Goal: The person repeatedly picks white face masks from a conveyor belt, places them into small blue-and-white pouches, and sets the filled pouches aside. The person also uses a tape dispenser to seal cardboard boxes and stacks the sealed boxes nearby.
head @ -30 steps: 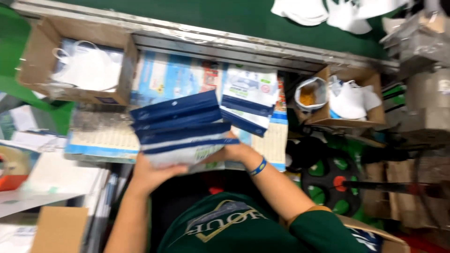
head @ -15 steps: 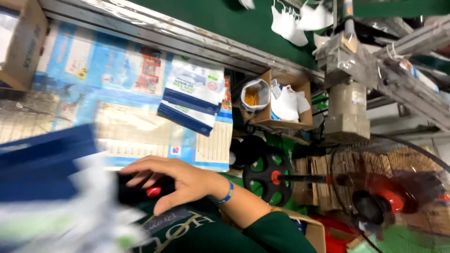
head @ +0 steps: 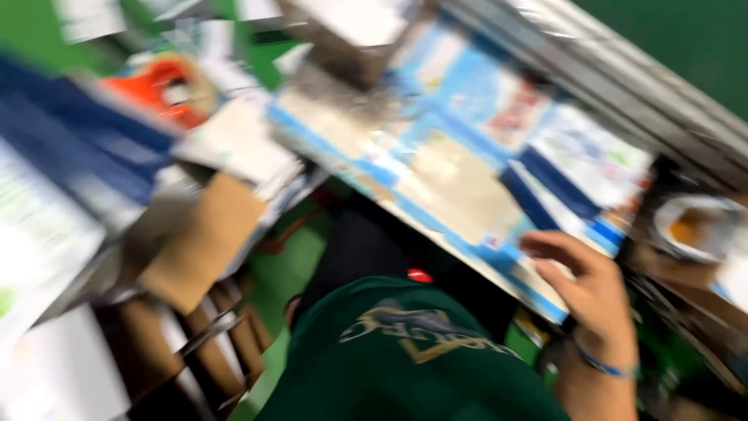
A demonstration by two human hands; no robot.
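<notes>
The picture is heavily blurred. My right hand [head: 586,290], with a blue band on its wrist, hovers with fingers apart over the near edge of the worktable [head: 467,253], beside dark blue and white flat packets [head: 561,195]. Nothing is in that hand. A blurred stack of blue and white packets [head: 66,175] fills the far left of the view. My left hand is out of sight, so I cannot tell what holds that stack. My green shirt [head: 413,366] fills the bottom middle.
Light blue printed sheets [head: 452,168] cover the table. A brown cardboard piece [head: 204,240] and an orange object [head: 160,82] lie at the left. A white roll [head: 692,224] sits at the right. A metal rail [head: 592,74] runs along the table's far side.
The view has swung left and tilted. The packet stack went from over the table to the far left. My right hand left the stack and now hovers at the table edge.
</notes>
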